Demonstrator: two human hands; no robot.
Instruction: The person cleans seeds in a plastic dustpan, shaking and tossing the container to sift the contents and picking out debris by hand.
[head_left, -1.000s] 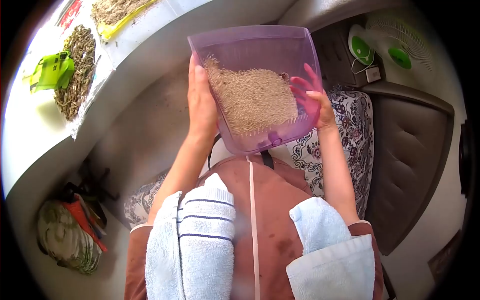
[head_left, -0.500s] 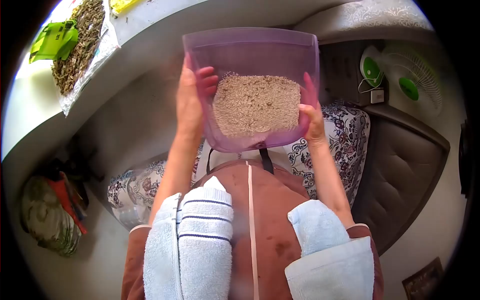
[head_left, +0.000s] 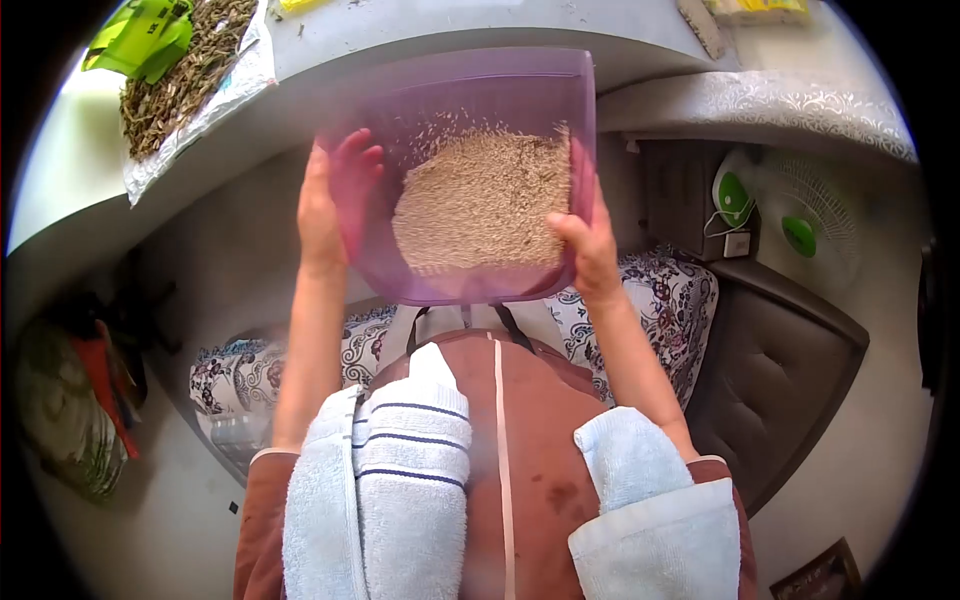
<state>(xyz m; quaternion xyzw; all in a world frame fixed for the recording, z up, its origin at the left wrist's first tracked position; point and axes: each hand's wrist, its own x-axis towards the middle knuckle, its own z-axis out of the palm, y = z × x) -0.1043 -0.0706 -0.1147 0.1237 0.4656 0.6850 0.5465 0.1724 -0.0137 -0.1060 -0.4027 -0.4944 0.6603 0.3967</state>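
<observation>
The translucent purple plastic tub (head_left: 375, 250) is held up in front of your brown garment (head_left: 540, 450), between your body and the curved near edge of the pale grey table (head_left: 450, 15). Your left hand (head_left: 320, 215) has hold of one side wall, opened fairly flat, its fingers showing through the purple; your right hand (head_left: 592, 250) grips the opposite wall, partly curled, with the thumb on the inner side. Holding both sides probably shares the weight and lets you control the tilt of the pale beige heap of grain (head_left: 480, 205), which lies against the right-hand wall, with a looser scatter along its table side. The mouth faces up towards you; the long axis seems to run side to side, roughly along the table's edge, with its right-hand far corner swung towards the table, though foreshortening makes this uncertain. On the table's left part, brown husk-like pieces (head_left: 185, 85) lie on a white plastic sheet (head_left: 228, 100), with a bright green crumpled packet (head_left: 150, 40) over them; the sheet presumably keeps them off the tabletop.
</observation>
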